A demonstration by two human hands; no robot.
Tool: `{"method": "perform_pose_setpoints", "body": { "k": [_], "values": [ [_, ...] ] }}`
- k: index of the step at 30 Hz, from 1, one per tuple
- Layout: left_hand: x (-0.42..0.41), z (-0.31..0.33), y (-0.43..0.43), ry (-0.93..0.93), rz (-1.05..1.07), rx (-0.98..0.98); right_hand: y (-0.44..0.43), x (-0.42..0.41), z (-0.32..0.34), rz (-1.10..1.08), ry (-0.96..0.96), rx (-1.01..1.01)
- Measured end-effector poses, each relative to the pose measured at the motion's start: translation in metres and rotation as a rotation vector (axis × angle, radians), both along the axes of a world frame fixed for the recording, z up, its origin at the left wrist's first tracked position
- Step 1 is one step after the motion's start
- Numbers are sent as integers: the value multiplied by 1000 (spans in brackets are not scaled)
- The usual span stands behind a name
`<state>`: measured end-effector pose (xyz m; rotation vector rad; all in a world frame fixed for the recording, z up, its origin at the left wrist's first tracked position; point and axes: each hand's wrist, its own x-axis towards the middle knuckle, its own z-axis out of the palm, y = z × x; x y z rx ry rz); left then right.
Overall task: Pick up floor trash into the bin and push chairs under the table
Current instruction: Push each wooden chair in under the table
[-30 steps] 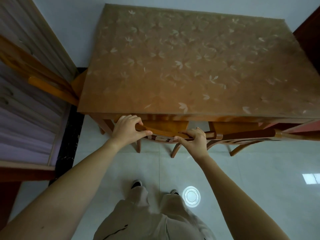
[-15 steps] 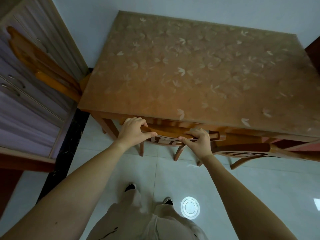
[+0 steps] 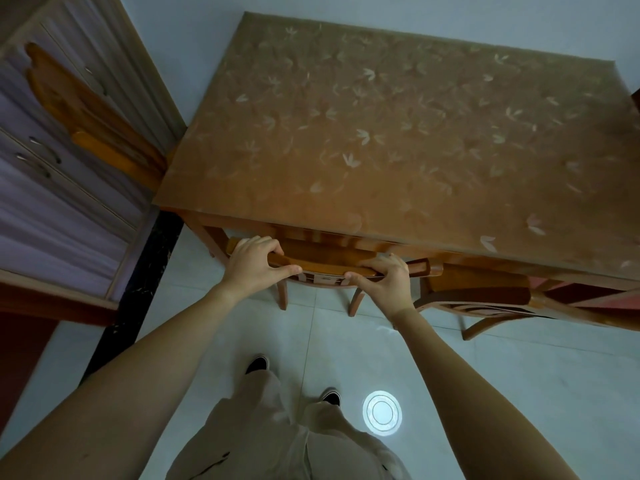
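Standing close to the near edge of the table (image 3: 398,133), the person has both hands on the top rail of a wooden chair (image 3: 322,263) — the left hand (image 3: 251,268) wrapped over the rail's left end, fingers curled across the top and thumb pressed along its front, the right hand (image 3: 382,277) clamped the same way on the right end. The chair sits at the near left corner, its back almost level with the table's edge and its seat hidden underneath, only two rear legs showing on the pale tiled floor (image 3: 519,375). It looks like solid, stiff timber with some weight to it, so I'd judge it will move as one rigid piece; on glossy tiles the legs should slide rather than catch, though they may scrape. The rail ends are the sensible hold — a wide, even grip keeps it from twisting. Just to the right a second chair (image 3: 485,292) stands tucked along the same edge. Beyond, the tabletop wears a leaf-patterned cover and reaches to the wall.
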<state>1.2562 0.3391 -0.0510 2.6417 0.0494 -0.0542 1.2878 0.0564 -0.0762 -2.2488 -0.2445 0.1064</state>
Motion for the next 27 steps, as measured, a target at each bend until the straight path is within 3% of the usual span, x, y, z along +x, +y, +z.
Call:
{"method": "perform_pose_setpoints", "body": {
  "k": [19, 27],
  "values": [
    [-5, 0, 11, 5, -30, -17, 12, -16, 10, -55, 58, 11],
    [-7, 5, 16, 47, -136, 34, 19, -23, 19, -15, 38, -172]
  ]
}}
